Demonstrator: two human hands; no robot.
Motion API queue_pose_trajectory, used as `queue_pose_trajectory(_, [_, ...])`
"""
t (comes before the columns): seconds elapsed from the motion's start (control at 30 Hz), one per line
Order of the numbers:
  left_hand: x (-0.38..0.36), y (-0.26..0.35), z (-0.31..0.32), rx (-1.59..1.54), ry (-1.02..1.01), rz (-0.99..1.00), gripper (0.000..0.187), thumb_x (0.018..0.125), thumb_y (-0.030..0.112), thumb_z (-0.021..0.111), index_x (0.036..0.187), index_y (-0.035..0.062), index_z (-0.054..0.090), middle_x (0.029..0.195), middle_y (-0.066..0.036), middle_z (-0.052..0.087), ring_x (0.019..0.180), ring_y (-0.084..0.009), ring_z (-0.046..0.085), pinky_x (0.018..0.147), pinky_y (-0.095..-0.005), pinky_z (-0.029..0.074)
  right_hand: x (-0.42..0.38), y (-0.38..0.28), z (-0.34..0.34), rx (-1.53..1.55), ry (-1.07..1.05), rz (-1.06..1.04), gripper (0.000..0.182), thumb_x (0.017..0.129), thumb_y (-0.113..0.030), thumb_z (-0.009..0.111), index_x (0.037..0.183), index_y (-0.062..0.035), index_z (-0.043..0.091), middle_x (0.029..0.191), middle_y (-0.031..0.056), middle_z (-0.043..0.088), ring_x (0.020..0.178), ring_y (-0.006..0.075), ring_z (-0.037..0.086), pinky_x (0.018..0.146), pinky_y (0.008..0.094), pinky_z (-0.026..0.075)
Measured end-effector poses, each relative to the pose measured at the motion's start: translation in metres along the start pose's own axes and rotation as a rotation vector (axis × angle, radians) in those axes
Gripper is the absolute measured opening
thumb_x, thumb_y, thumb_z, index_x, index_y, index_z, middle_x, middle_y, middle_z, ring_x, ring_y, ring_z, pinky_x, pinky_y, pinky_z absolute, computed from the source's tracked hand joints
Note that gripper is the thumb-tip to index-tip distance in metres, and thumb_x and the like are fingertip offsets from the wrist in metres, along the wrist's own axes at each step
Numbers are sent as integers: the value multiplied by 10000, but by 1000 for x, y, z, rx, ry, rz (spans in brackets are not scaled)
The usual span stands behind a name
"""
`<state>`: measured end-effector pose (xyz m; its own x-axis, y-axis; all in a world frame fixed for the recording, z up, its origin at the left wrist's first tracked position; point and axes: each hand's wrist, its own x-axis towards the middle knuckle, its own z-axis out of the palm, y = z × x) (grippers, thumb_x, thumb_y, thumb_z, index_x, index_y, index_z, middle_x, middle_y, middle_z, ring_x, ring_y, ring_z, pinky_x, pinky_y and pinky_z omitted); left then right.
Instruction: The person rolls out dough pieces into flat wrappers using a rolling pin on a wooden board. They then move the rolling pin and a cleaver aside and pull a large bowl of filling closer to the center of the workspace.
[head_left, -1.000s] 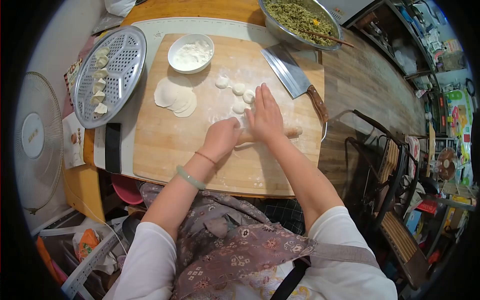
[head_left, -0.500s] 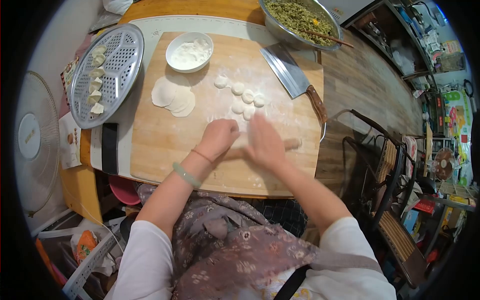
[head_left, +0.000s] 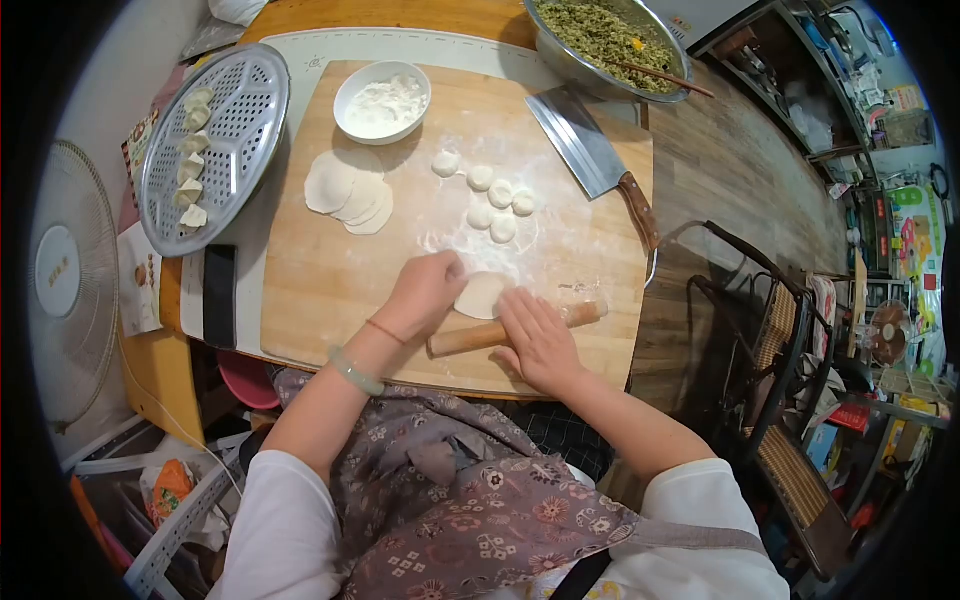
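Inside board (head_left: pixel 330 290) edges, hand (head_left: pixel 541 340) on pin (head_left: pixel 467 340).

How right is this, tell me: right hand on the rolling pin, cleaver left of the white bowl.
Wrong on the cleaver: it lies to the right of the white bowl, as the head view shows. The right hand does rest on the rolling pin.

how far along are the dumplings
Done: a row of dumplings on the tray and some overlapping wrappers. In hand: one flattened round, left hand at its edge, right hand over the rolling pin. Left, it seems: six dough lumps, the loose wrappers and plenty of filling.
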<state>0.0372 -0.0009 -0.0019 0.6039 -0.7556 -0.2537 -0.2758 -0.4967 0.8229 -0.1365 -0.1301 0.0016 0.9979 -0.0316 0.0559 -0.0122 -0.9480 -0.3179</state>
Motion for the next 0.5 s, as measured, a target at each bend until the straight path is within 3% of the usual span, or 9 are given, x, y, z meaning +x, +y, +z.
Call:
queue_pose_trajectory(0.1, [0,4,3,64,12,77,186,762,196,661,780,14,628,711,-151,633,666,-298,619,630,-369,492,47,15,1,-34,62,-19,720,777,-411,613,1300,41,412,1354,210,426,1271,354,391,1028,463,326])
queue_pose_trajectory(0.17, [14,9,2,152,43,96,161,765,170,652,784,12,625,701,-145,629,655,-284,618,622,-352,492,85,27,3,-89,254,120,716,784,-403,608,1309,40,405,1369,214,408,1286,348,374,1038,467,313])
queue_pose_trajectory(0.33, [11,4,-3,189,-17,166,114,777,124,630,810,16,618,688,-137,623,638,-269,616,606,-325,490,-2,-1,5,-37,0,10,694,804,-401,596,1314,29,405,1396,201,377,1302,332,354,1048,448,300])
queue_pose_trajectory(0.37, [3,2,-4,89,-26,57,118,776,128,633,817,18,617,699,-141,627,649,-282,618,609,-334,491,-14,-7,0,-30,-71,-13,686,806,-401,595,1312,24,411,1396,196,380,1301,330,355,1048,443,301])
queue_pose_trajectory(0.43, [3,-1,-3,-3,-38,-46,124,775,132,635,824,20,617,709,-145,631,660,-296,620,611,-344,492,9,4,5,-28,-19,2,685,806,-396,594,1316,22,406,1398,193,378,1302,333,353,1051,440,298])
queue_pose_trajectory(0.5, [6,-4,3,124,35,90,140,769,139,651,837,22,614,718,-151,632,664,-300,620,613,-351,494,58,18,4,-50,103,72,684,810,-385,590,1322,25,397,1400,195,374,1299,342,353,1054,436,295])
